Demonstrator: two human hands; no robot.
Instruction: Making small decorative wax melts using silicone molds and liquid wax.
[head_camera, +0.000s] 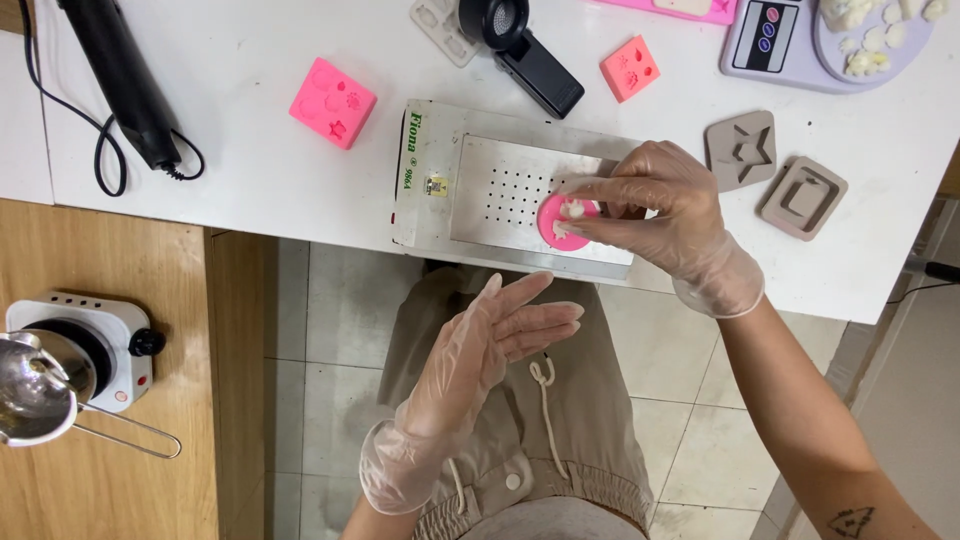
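Pink round mould (563, 222) with white shapes in it lies on the perforated metal plate (500, 190) at the white table's (250, 170) near edge. Right hand (660, 215), in a clear glove, pinches the mould's edge between thumb and fingertips. Left hand (480, 345), also gloved, hangs flat and spread above the lap, holding nothing. Square pink moulds (333, 102) and two grey moulds (772, 172) lie nearby; a small hotplate (85, 345) with a steel pot (35, 395) sits at left.

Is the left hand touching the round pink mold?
No, the left hand hangs open above the lap, while the right hand alone holds the round pink mold on the metal plate.
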